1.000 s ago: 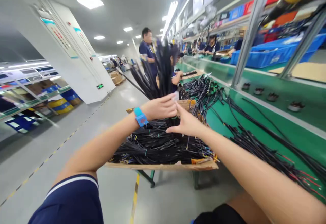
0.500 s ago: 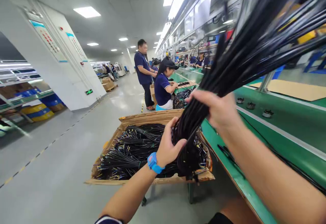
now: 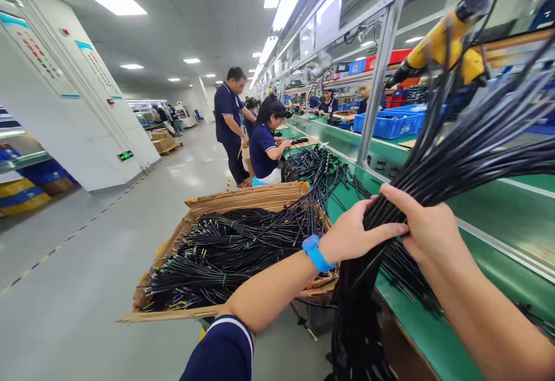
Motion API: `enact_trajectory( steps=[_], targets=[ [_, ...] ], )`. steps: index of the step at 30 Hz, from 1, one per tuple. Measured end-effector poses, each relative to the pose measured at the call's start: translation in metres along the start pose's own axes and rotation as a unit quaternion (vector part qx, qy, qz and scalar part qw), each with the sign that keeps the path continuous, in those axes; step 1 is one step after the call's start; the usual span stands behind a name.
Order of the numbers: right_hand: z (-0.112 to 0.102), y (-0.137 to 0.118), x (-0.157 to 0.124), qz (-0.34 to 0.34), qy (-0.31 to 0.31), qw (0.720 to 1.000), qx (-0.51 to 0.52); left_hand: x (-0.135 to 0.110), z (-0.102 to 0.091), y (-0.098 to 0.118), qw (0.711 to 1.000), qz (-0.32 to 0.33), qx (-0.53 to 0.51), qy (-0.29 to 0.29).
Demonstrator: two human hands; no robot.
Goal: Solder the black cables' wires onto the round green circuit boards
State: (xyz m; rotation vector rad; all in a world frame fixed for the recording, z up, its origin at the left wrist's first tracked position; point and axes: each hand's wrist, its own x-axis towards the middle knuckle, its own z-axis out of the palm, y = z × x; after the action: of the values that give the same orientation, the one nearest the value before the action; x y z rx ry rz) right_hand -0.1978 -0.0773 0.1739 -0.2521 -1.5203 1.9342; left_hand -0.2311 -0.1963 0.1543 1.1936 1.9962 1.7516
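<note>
Both my hands grip a thick bundle of black cables (image 3: 359,306), held over the near edge of the green workbench (image 3: 420,335). My left hand (image 3: 358,230), with a blue band on the wrist, wraps the bundle from the left. Close beside it, my right hand (image 3: 433,230) closes round the same cables from the right. Loose cable ends fan out to the upper right, blurred by motion, and the lower part hangs down. To the left stands an open cardboard box (image 3: 173,265) full of more black cables (image 3: 229,248), tied in bundles.
More cables (image 3: 303,164) lie heaped on the bench. A co-worker (image 3: 266,144) sits beyond the box, and another person (image 3: 229,121) stands behind. A yellow power tool (image 3: 446,40) hangs at the upper right. Blue bins (image 3: 388,124) and a metal post (image 3: 379,74) stand across the bench.
My hands have moved right with the cable bundle, from above the box to over the bench edge. The view has turned to the right, and my hands are now closer together.
</note>
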Motion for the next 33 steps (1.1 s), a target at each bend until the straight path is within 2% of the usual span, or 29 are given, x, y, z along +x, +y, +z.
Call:
enact_trajectory(
  steps=[3, 8, 12, 15, 18, 20, 22, 25, 27, 29, 30, 31, 33],
  targets=[
    [-0.018, 0.009, 0.005, -0.007, -0.025, 0.998, -0.064, 0.004, 0.020, -0.007, 0.996, -0.050, 0.046, 0.051],
    [-0.048, 0.019, -0.001, -0.033, -0.054, 0.985, -0.157, -0.012, 0.051, -0.016, 0.987, -0.056, 0.061, 0.135],
    [-0.064, 0.020, -0.013, -0.030, -0.049, 0.982, -0.180, -0.024, 0.063, -0.010, 0.982, -0.035, 0.045, 0.180],
    [-0.073, 0.012, -0.018, -0.041, -0.085, 0.979, -0.180, -0.029, 0.067, 0.000, 0.983, -0.029, 0.049, 0.175],
    [-0.080, 0.001, -0.020, -0.061, -0.130, 0.964, -0.225, -0.033, 0.071, 0.010, 0.985, -0.027, 0.118, 0.120],
    [-0.083, -0.003, -0.023, -0.030, -0.166, 0.963, -0.209, -0.036, 0.072, 0.014, 0.986, -0.015, 0.152, 0.068],
    [-0.084, -0.004, -0.028, 0.023, -0.171, 0.975, -0.141, -0.036, 0.071, 0.013, 0.989, -0.003, 0.147, 0.020],
    [-0.081, -0.001, -0.041, 0.094, -0.126, 0.987, -0.039, -0.030, 0.067, 0.000, 0.997, -0.015, 0.048, -0.061],
    [-0.076, -0.002, -0.047, 0.111, -0.112, 0.987, -0.029, -0.022, 0.065, -0.013, 0.986, -0.036, -0.069, -0.144],
    [-0.073, -0.010, -0.048, 0.085, -0.122, 0.984, -0.102, -0.016, 0.065, -0.025, 0.954, -0.061, -0.187, -0.229],
    [-0.073, -0.016, -0.046, 0.046, -0.132, 0.975, -0.171, -0.015, 0.066, -0.029, 0.935, -0.072, -0.234, -0.256],
    [-0.075, -0.023, -0.043, -0.008, -0.140, 0.957, -0.255, -0.015, 0.067, -0.032, 0.920, -0.082, -0.273, -0.270],
    [-0.082, -0.038, -0.035, -0.127, -0.155, 0.890, -0.411, -0.020, 0.070, -0.034, 0.902, -0.091, -0.332, -0.262]
  ],
)
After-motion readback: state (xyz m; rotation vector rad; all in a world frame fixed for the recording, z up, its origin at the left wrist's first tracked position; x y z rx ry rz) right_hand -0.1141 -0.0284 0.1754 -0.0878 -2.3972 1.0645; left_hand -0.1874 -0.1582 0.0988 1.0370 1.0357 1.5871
